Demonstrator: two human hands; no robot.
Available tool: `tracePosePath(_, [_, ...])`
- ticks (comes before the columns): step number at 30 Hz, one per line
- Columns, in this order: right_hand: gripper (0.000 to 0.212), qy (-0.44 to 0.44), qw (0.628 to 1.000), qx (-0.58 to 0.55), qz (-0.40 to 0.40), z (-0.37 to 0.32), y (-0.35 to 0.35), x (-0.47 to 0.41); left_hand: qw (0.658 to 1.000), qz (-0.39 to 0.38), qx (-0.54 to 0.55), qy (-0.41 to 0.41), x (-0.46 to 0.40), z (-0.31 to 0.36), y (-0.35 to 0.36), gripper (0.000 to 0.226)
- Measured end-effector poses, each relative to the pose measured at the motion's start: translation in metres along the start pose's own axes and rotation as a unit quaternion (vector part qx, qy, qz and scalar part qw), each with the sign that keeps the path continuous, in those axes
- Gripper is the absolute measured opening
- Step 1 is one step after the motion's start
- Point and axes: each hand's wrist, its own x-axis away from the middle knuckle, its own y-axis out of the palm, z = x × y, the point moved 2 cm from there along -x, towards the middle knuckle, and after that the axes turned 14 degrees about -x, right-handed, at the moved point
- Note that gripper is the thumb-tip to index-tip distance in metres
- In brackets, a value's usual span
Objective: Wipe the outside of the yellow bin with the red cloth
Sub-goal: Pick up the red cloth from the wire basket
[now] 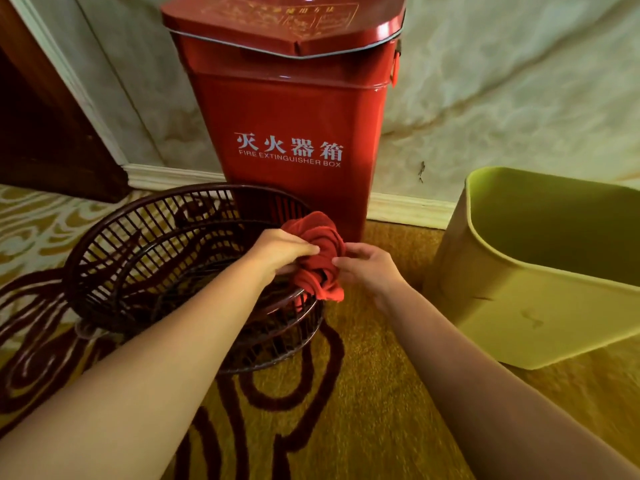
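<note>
Head camera is showing you with both arms stretched forward over the near rim of a dark slatted basket [145, 244], which is sitting on the patterned carpet [363, 393]. Your left hand [280, 251] is gripping the red cloth [320, 254] from the left, fingers curled shut around the bunched fabric. Your right hand [369, 268] is meeting the cloth from the right, its fingertips [341, 260] touching the wad and only partly curled; whether it is really pinching the fabric or just steadying it, you cannot tell from this angle. The cloth is hanging crumpled between the 2 hands, just above the basket's rim and in front of the red fire extinguisher box [287, 126] standing against the wall.

The yellow bin [512, 299] is standing upright on the carpet to your right, well apart from the cloth, and neither hand is touching it. A faint smudge is showing low on its near wall.

Judging by this, you are only getting the cloth in hand: no wiping looks begun. Everything is left to do: bringing the cloth across to the bin, rubbing down the near wall, then working round the other outer sides.
</note>
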Motion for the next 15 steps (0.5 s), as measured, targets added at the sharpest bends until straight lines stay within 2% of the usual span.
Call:
tracePosePath(5, [0.029, -0.012, 1.000, -0.014, 0.007, 0.001, 0.002, 0.006, 0.999, 0.011, 0.031, 0.017, 0.002, -0.008, -0.009, 0.016])
tracePosePath(9, [0.016, -0.030, 0.999, -0.043, -0.004, -0.012, -0.003, 0.013, 0.995, -0.008, 0.090, 0.040, 0.015, 0.002, -0.024, 0.017])
tracePosePath(15, [0.021, -0.099, 0.989, -0.093, -0.058, -0.055, -0.024, 0.045, 0.980, -0.077, 0.089, 0.158, 0.065, 0.065, -0.044, 0.022])
